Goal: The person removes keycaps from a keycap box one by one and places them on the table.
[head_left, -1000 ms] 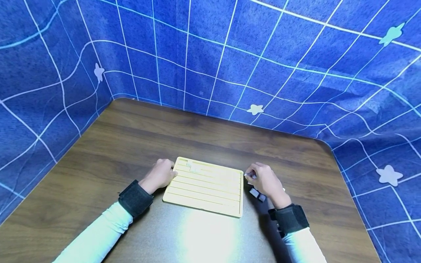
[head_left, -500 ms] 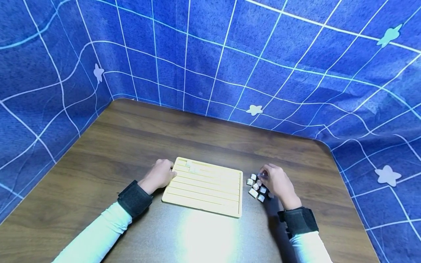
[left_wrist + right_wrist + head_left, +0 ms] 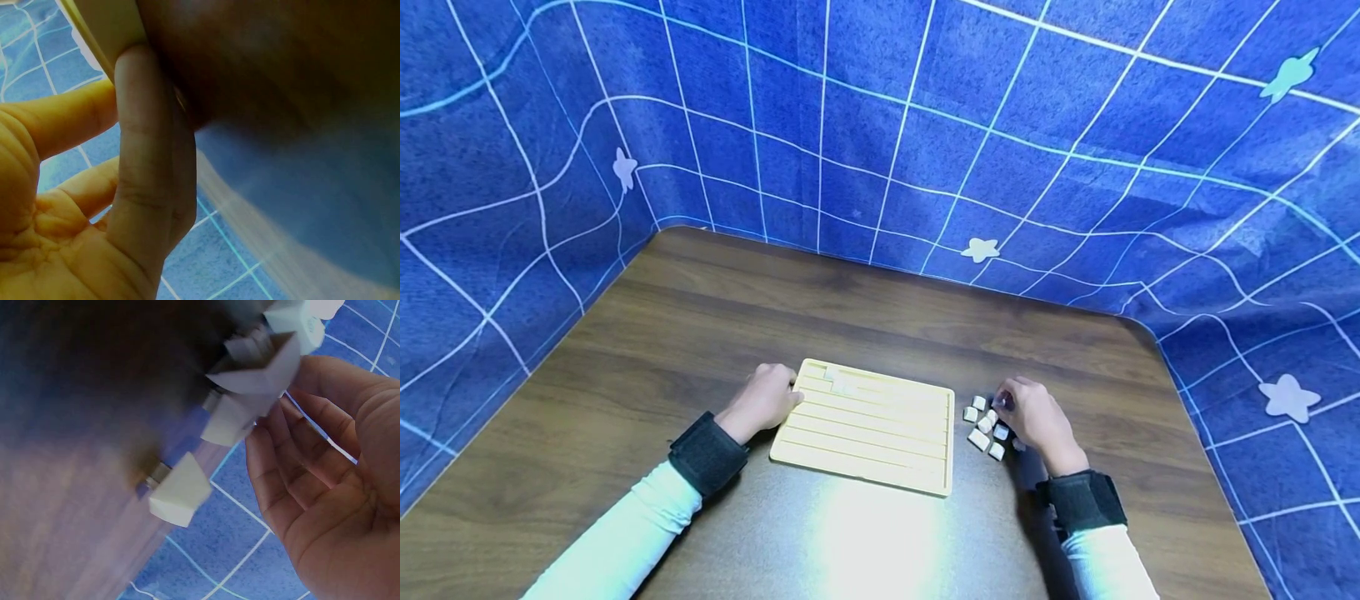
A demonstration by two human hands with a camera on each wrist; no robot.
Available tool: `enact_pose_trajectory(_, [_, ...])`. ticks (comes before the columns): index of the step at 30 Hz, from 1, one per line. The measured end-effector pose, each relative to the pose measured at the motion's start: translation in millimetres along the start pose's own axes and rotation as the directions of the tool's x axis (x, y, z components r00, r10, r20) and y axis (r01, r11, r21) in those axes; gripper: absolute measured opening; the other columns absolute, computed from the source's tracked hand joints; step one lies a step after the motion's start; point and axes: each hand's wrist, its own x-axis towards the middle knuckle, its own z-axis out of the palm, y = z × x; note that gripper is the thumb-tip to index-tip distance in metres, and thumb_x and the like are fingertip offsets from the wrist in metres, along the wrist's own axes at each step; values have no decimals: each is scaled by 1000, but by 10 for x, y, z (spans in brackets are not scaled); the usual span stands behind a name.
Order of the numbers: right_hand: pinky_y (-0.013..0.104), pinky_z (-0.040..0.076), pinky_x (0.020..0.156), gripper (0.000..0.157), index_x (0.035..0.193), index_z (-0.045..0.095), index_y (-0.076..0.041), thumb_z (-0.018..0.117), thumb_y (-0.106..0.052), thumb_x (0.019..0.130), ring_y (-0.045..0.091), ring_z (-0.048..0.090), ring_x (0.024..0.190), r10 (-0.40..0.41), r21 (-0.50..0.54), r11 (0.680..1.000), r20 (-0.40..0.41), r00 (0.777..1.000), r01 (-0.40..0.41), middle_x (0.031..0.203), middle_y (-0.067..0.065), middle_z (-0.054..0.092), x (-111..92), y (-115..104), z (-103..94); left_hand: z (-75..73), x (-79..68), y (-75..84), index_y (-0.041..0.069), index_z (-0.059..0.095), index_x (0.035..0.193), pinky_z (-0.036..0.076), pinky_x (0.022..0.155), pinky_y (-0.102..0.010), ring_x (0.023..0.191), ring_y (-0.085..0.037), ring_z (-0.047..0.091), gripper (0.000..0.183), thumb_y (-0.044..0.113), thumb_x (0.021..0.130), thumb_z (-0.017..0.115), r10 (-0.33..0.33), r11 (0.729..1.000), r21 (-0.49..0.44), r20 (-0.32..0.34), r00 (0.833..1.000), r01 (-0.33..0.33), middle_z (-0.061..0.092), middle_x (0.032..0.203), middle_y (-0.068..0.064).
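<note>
In the head view a pale yellow tray (image 3: 880, 450) with long ridged rows lies on the table. A few pale keycaps (image 3: 842, 387) sit in its top rows at the left. My left hand (image 3: 765, 396) grips the tray's left edge; in the left wrist view its fingers (image 3: 144, 125) meet the tray's side. Right of the tray lies a loose group of several white keycaps (image 3: 978, 439). My right hand (image 3: 1033, 417) is at the far right of this group. In the right wrist view its thumb and fingertips pinch a keycap (image 3: 269, 372), with another keycap (image 3: 181, 490) lying apart.
The brown wooden table (image 3: 850, 292) extends around the tray, with a bright glare in front of it. A blue curtain (image 3: 880, 125) with grid lines and stars stands behind the table and along both sides.
My right hand has moved right, away from the tray's right edge, uncovering several keycaps, and has stayed nearly still over the last half second. The left hand and tray have not moved.
</note>
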Motion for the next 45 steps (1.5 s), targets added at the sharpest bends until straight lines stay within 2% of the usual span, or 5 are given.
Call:
enact_pose_trajectory(7, [44, 53, 59, 11, 79, 66, -4, 74, -3, 71, 22, 61, 68, 7, 4, 1000, 1, 1000, -7, 79, 11, 66, -20, 7, 14, -1, 3, -6, 0, 67, 97, 49, 73, -46, 81, -27, 57, 21, 18, 88, 62, -4, 1000, 0, 4, 1000, 4, 65, 86, -13])
enact_pose_trajectory(20, [44, 52, 56, 12, 81, 67, -8, 74, -7, 72, 20, 60, 67, 62, -15, 998, 28, 998, -62, 79, 7, 64, -41, -25, -37, 3, 3, 9, -2, 65, 108, 50, 81, -52, 96, -36, 59, 27, 17, 88, 62, -28, 1000, -7, 8, 1000, 28, 67, 104, -21])
enact_pose_trajectory(27, [44, 53, 56, 16, 82, 67, -8, 76, -4, 68, 20, 60, 68, 29, -28, 999, -2, 1000, -29, 78, 7, 63, 4, -85, -79, -9, 2, 14, 0, 67, 101, 50, 76, -48, 86, -30, 59, 23, 18, 88, 62, -17, 1000, -1, -4, 1000, 17, 67, 92, -16])
enact_pose_trajectory(35, [43, 53, 54, 17, 80, 67, -9, 78, -8, 67, 18, 60, 66, -18, -21, 1000, -23, 1000, 17, 77, 6, 63, 107, -257, -77, -12, 2, 16, -2, 65, 110, 50, 82, -52, 98, -38, 58, 29, 18, 89, 61, -38, 999, -21, 23, 999, 39, 67, 105, -21])
enact_pose_trajectory(45, [42, 55, 58, 15, 84, 67, -10, 75, -10, 72, 17, 61, 69, -60, -16, 998, 46, 997, 61, 82, 4, 62, 320, -643, -20, -18, 2, 25, 0, 67, 101, 51, 76, -50, 90, -33, 60, 22, 18, 88, 63, -36, 999, -15, 13, 999, 36, 67, 95, -17])
